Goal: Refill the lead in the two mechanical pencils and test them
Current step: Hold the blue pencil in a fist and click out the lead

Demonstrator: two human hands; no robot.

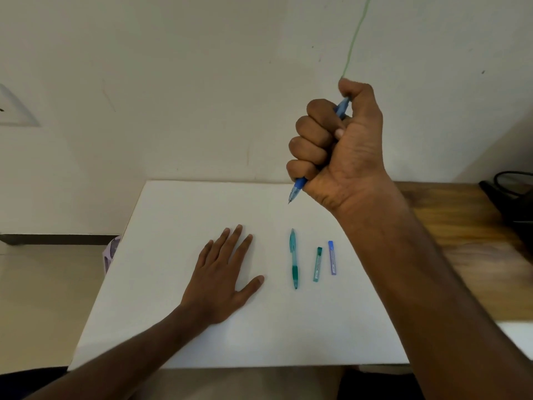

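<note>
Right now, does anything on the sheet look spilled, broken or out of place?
Nothing stands out. The green pencil, green lead tube and blue lead tube lie neatly side by side. The right hand fists the blue pencil, tip down.

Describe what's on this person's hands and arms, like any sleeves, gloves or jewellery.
Both the left hand and the right hand are bare: no gloves, rings, watch or bracelet show. Both forearms are uncovered as far as the frame's lower edge, with no sleeve cuff visible. Fingernails look short and unpainted.
</note>
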